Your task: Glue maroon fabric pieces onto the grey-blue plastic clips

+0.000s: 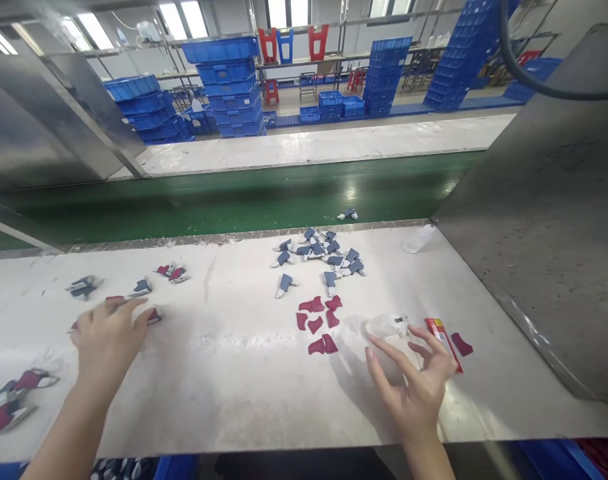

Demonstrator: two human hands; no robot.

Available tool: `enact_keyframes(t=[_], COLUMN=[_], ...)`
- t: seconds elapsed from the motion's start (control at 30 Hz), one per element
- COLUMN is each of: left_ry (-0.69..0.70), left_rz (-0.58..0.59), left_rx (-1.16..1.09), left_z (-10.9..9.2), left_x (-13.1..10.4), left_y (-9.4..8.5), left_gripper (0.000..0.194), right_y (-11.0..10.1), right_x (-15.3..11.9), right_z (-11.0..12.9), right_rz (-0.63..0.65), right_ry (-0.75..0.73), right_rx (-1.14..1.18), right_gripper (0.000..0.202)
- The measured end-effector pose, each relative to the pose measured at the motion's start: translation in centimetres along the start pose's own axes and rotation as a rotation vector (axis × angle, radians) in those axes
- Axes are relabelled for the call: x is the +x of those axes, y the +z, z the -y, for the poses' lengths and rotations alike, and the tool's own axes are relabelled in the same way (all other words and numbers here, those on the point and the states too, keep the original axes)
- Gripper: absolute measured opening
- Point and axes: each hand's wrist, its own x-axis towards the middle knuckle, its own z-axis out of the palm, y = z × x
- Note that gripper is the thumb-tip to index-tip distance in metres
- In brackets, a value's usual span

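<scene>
My left hand [104, 337] is over the left part of the white table, fingers curved and apart, above small red and white pieces. One red piece [115, 301] shows beyond its fingers and another dark red piece [155, 315] lies by the thumb. My right hand [418, 380] has its fingers spread beside a clear, blurred small bottle [384, 326] with a dark tip; I cannot tell whether they touch. Loose dark red pieces [315, 325] lie left of the bottle. Behind them is a cluster of blue-grey and white pieces [317, 249].
A red and yellow packet [443, 343] and a single red piece [462, 344] lie right of my right hand. A clear cup [419, 239] lies near the metal panel [549, 220]. Joined pieces [31, 380] are at the left. A green belt [244, 200] runs behind.
</scene>
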Motion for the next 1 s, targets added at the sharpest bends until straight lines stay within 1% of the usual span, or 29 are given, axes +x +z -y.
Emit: enact_keyframes(t=[0.03,0.07,0.13,0.23,0.27,0.33,0.37,0.4,0.43,0.47,0.53,0.57,0.63,0.7,0.73,0.77,0.83,0.87,0.9,0.93,1.0], left_ry=[-0.006,0.041,0.227,0.447,0.513,0.592,0.613,0.628,0.632,0.631,0.619,0.613,0.606,0.606,0.604,0.602,0.590,0.591,0.596,0.609,0.579], left_rz=[-0.090,-0.101,-0.005,0.112,0.212,0.289,0.317,0.345,0.371,0.399,0.449,0.468,0.487,0.481,0.477,0.475,0.495,0.514,0.542,0.597,0.606], left_rx=[0.089,0.120,0.027,-0.092,-0.178,-0.250,-0.276,-0.298,-0.313,-0.326,-0.350,-0.364,-0.401,-0.445,-0.467,-0.489,-0.525,-0.539,-0.564,-0.634,-0.705], left_z=[-1.6,-3.8,-9.3,-19.4,-22.9,-29.3,-32.2,-34.6,-36.6,-38.3,-40.2,-40.7,-40.6,-39.4,-38.4,-37.1,-33.5,-31.4,-29.1,-26.8,-22.4], left_x=[1.1,2.4,5.2,9.3,10.4,12.2,12.8,13.2,13.6,13.8,14.0,14.0,13.8,12.8,11.9,10.7,7.0,4.7,2.1,-0.6,-5.8], left_y=[0.4,0.9,2.6,6.4,7.8,10.4,11.5,12.5,13.3,13.9,14.7,14.8,14.4,13.0,12.1,11.0,8.5,7.2,6.1,5.0,3.4], left_gripper=[0.037,0.039,0.041,0.035,0.035,0.035,0.035,0.036,0.038,0.039,0.038,0.037,0.033,0.030,0.029,0.030,0.034,0.033,0.033,0.034,0.035], right_y=[0.2,0.5,1.1,1.9,2.0,2.1,2.1,2.1,2.1,2.0,1.9,1.8,1.5,1.1,0.9,0.8,0.7,0.8,0.8,0.8,0.9], right_x=[0.0,0.0,-0.2,-0.6,-0.7,-1.0,-1.0,-1.0,-1.0,-1.0,-0.8,-0.7,-0.6,-0.6,-0.7,-0.8,-1.4,-1.8,-2.2,-2.6,-3.3], right_z=[-0.1,-0.2,-0.3,-0.8,-1.1,-1.5,-1.6,-1.6,-1.6,-1.6,-1.4,-1.3,-1.2,-1.3,-1.3,-1.4,-1.5,-1.6,-1.6,-1.6,-1.3], right_rz=[0.044,0.087,0.163,0.234,0.247,0.250,0.241,0.224,0.201,0.174,0.114,0.088,0.061,0.054,0.047,0.035,-0.012,-0.067,-0.151,-0.247,-0.354], right_ry=[0.036,0.064,0.082,0.048,0.034,0.020,0.015,0.009,0.005,-0.004,-0.039,-0.065,-0.122,-0.146,-0.145,-0.137,-0.116,-0.097,-0.067,-0.018,0.124], right_rx=[-0.006,-0.009,-0.014,-0.037,-0.047,-0.062,-0.068,-0.071,-0.062,-0.039,0.045,0.100,0.205,0.290,0.323,0.346,0.362,0.344,0.313,0.277,0.224], right_gripper=[0.011,0.012,0.017,0.030,0.036,0.045,0.048,0.050,0.050,0.050,0.049,0.050,0.053,0.054,0.054,0.054,0.056,0.056,0.054,0.050,0.038])
